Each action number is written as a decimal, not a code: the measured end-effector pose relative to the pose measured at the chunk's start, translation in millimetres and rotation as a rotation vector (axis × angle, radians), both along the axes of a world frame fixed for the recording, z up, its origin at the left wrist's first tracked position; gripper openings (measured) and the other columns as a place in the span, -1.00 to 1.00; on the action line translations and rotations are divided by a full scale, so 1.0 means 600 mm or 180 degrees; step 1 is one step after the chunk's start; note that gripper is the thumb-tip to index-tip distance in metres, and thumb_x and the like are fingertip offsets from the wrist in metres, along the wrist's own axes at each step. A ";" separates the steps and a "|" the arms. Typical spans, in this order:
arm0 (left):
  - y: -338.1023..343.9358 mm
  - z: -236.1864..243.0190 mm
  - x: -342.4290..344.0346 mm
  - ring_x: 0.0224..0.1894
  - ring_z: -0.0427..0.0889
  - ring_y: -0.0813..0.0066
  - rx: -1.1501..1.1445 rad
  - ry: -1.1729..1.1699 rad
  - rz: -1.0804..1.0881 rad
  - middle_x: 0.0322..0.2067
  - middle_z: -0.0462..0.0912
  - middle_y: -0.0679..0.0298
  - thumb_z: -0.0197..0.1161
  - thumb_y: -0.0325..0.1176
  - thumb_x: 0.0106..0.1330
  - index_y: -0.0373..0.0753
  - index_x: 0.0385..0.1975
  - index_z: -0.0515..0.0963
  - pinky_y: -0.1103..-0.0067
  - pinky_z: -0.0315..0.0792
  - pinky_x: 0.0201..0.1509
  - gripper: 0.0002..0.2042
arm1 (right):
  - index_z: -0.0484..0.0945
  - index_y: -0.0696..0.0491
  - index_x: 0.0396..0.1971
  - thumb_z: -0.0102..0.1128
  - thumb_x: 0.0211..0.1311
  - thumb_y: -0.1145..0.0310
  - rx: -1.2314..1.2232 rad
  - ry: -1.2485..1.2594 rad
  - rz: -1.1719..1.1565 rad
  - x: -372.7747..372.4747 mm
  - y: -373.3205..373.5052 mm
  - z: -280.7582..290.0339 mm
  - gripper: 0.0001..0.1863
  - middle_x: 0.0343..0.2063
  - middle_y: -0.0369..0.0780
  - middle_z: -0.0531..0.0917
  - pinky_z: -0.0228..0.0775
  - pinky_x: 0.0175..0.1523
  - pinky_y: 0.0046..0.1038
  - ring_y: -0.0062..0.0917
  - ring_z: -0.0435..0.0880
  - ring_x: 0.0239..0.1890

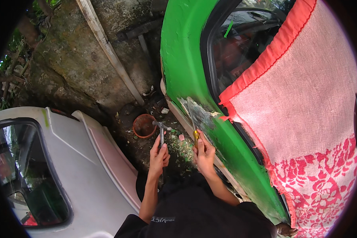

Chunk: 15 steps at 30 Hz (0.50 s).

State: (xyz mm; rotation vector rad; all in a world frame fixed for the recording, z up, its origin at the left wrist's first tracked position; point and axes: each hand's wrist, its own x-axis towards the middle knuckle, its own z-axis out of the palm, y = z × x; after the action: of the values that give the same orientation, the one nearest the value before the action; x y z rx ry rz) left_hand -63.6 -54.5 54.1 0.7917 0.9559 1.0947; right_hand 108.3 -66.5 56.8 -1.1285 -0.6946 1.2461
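My left hand (158,157) is closed round the handle of a hammer (162,126), whose metal head points up and away from me. To its right, my right hand (205,156) grips a screwdriver (196,136) by its yellow handle. The thin shaft reaches up toward a scraped grey patch (204,116) on the green car body (184,59). Paint around that patch is chipped and its edge looks ragged. Whether the tip touches the metal, I cannot tell.
A pink patterned towel (297,103) drapes over the green car. On the left stands a white car (73,158). Between them, a brown round pot (144,126) sits among green paint chips (182,148). A long wooden board (111,53) leans on the stained wall (75,67).
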 end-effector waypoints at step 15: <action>-0.023 -0.003 -0.009 -0.73 0.02 0.81 -0.0045 0.0006 0.0108 -0.67 0.08 0.55 -0.01 -0.31 0.52 -0.01 0.43 0.12 0.75 -0.11 -0.70 -0.50 | 0.38 -0.01 0.28 -0.08 0.52 0.22 -0.0125 0.0161 0.0059 0.035 -0.015 -0.005 -0.58 -0.62 -0.36 0.39 -0.06 -0.71 -0.68 -0.84 0.11 -0.78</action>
State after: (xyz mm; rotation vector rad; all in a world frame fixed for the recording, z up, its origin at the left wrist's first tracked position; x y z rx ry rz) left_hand -69.1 -68.2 52.0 0.7675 0.9807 1.1157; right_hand 129.1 -75.6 53.9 -1.1211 -0.6464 1.3044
